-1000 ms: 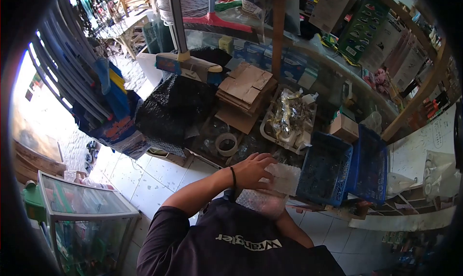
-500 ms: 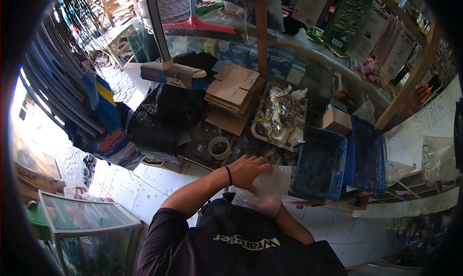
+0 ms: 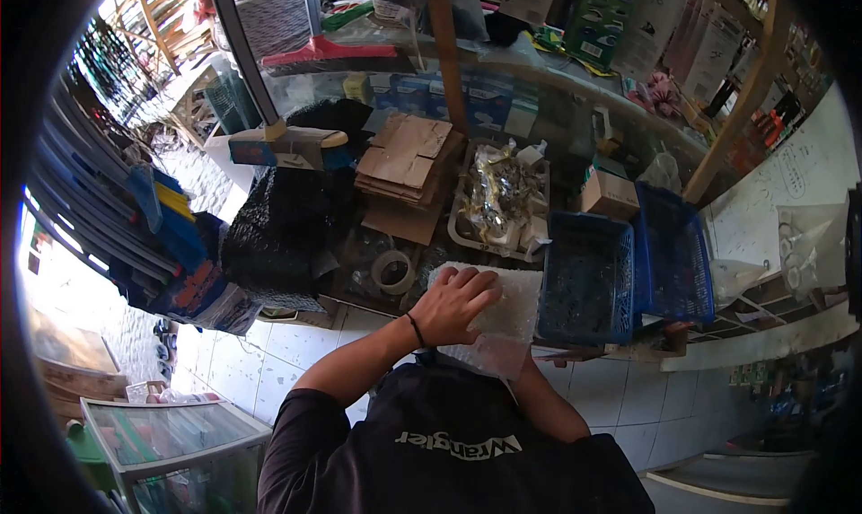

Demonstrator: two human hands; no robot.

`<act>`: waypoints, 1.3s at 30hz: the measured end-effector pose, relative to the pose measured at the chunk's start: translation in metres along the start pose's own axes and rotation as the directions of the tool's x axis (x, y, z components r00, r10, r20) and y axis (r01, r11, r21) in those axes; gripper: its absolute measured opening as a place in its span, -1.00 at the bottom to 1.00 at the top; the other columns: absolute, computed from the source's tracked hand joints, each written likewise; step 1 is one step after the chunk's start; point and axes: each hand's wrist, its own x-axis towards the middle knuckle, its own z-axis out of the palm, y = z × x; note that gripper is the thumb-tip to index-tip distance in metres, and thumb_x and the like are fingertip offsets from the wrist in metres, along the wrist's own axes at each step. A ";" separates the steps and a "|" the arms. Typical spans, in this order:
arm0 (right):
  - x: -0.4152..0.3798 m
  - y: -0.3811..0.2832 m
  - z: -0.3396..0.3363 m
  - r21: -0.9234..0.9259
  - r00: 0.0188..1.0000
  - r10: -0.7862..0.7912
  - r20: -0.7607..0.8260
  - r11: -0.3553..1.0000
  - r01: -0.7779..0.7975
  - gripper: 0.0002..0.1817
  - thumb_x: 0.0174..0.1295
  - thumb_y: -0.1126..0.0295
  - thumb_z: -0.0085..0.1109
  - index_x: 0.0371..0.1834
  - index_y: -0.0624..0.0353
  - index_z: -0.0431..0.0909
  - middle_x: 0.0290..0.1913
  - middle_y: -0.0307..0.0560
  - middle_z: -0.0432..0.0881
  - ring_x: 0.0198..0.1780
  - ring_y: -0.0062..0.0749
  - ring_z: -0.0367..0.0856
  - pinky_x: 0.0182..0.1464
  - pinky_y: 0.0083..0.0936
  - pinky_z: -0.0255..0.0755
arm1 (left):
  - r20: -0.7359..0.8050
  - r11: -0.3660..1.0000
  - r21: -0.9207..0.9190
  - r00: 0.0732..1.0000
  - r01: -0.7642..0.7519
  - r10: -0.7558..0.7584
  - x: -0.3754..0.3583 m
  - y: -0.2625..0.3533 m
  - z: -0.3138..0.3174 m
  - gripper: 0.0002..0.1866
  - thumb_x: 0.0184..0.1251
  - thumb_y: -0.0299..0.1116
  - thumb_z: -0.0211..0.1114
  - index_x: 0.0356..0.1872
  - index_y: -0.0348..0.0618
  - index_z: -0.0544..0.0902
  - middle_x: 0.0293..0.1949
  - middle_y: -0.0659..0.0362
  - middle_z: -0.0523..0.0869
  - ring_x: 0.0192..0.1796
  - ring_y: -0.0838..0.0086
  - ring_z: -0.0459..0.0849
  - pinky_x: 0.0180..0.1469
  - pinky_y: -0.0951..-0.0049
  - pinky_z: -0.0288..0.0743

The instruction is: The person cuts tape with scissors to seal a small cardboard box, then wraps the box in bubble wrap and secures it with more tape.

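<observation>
A sheet of clear bubble wrap (image 3: 507, 312) is held up in front of my chest, at the near edge of the cluttered tabletop. My left hand (image 3: 453, 306), with a black band at the wrist, grips the sheet on its left side, fingers bent over it. My right forearm (image 3: 549, 402) reaches up behind the wrap. The sheet covers my right hand (image 3: 503, 357), so its fingers do not show. Just beyond the wrap lies a tape roll (image 3: 392, 272). A pale tray (image 3: 489, 243) of shiny wrapped pieces stands farther back.
Two blue plastic baskets (image 3: 588, 330) (image 3: 673, 298) stand to the right. Flattened cardboard (image 3: 404, 159) is stacked at the back, beside black plastic sheeting (image 3: 283, 218). A small carton (image 3: 611, 193) sits behind the baskets. A glass case (image 3: 175, 433) stands at lower left.
The bubble wrap has risen and spread wider in front of me. My left hand has shifted slightly left on the sheet. The view has turned a little, so the surroundings sit farther left.
</observation>
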 end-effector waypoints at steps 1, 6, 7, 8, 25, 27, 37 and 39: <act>0.000 -0.001 0.000 0.059 1.000 0.008 -0.011 0.998 -0.007 -0.45 0.39 0.13 -0.21 0.40 0.06 0.07 0.33 -0.02 0.25 0.32 -0.18 0.30 0.29 -0.12 0.30 | -0.015 1.000 0.005 1.000 -0.022 0.022 -0.001 -0.001 0.003 -0.29 -0.24 -0.22 0.47 0.07 -0.01 0.39 0.21 0.08 0.40 0.23 0.15 0.38 0.20 0.06 0.22; -0.004 0.000 0.006 0.414 0.992 0.112 -0.056 0.907 -0.079 -0.45 0.40 0.05 -0.26 0.40 0.02 0.12 0.32 -0.04 0.29 0.32 -0.14 0.33 0.27 -0.07 0.31 | -0.041 0.995 0.082 0.998 -0.049 0.052 -0.005 0.000 0.004 -0.27 -0.29 -0.22 0.48 0.07 0.01 0.39 0.22 0.08 0.38 0.25 0.16 0.36 0.21 0.05 0.21; -0.008 -0.001 0.012 0.485 0.987 0.148 -0.063 0.869 -0.100 -0.44 0.40 0.02 -0.28 0.39 0.01 0.15 0.31 -0.05 0.32 0.31 -0.13 0.34 0.26 -0.05 0.31 | -0.034 0.995 0.093 0.999 -0.031 0.035 -0.005 -0.001 0.004 -0.26 -0.30 -0.22 0.48 0.07 0.02 0.40 0.22 0.08 0.38 0.25 0.16 0.35 0.21 0.05 0.21; -0.011 -0.003 0.018 0.552 0.981 0.185 -0.066 0.825 -0.119 -0.44 0.40 -0.02 -0.30 0.38 -0.01 0.17 0.29 -0.06 0.35 0.30 -0.12 0.36 0.26 -0.03 0.31 | -0.028 0.994 0.106 0.999 -0.014 0.017 -0.004 -0.001 0.004 -0.26 -0.31 -0.22 0.48 0.06 0.02 0.40 0.22 0.08 0.38 0.25 0.16 0.34 0.21 0.05 0.21; -0.032 -0.002 0.008 0.597 0.977 0.187 -0.103 0.797 -0.090 -0.48 0.42 0.09 -0.29 0.32 0.16 0.22 0.25 0.11 0.40 0.24 0.00 0.42 0.21 0.07 0.36 | 0.068 0.981 0.153 0.989 0.117 -0.128 0.002 0.005 0.020 -0.26 -0.25 -0.19 0.51 0.10 0.02 0.42 0.20 0.12 0.36 0.23 0.18 0.35 0.15 0.06 0.24; -0.034 -0.002 0.006 0.583 0.976 0.195 -0.096 0.806 -0.104 -0.49 0.43 0.09 -0.29 0.31 0.18 0.22 0.24 0.12 0.41 0.25 0.00 0.41 0.23 0.08 0.34 | 0.090 0.975 0.172 0.984 0.139 -0.157 0.002 0.005 0.028 -0.27 -0.23 -0.19 0.51 0.10 0.01 0.43 0.18 0.12 0.37 0.22 0.17 0.36 0.15 0.08 0.25; -0.031 0.013 -0.015 0.623 0.912 0.351 -0.215 0.768 -0.148 -0.61 0.32 0.22 -0.15 0.06 0.27 0.37 0.09 0.11 0.49 0.22 0.12 0.42 0.23 0.10 0.31 | 0.231 0.966 0.089 0.938 0.244 -0.258 0.008 -0.019 0.062 -0.22 -0.31 -0.10 0.49 0.09 -0.02 0.43 0.15 0.12 0.43 0.19 0.19 0.41 0.12 0.10 0.28; -0.027 0.014 -0.012 0.616 0.875 0.400 -0.273 0.771 -0.161 -0.62 0.31 0.24 -0.14 0.04 0.30 0.37 0.07 0.11 0.51 0.22 0.14 0.42 0.23 0.09 0.31 | 0.277 0.959 0.079 0.917 0.274 -0.285 0.008 -0.026 0.072 -0.23 -0.32 -0.08 0.47 0.08 -0.03 0.43 0.14 0.12 0.45 0.18 0.21 0.44 0.13 0.10 0.28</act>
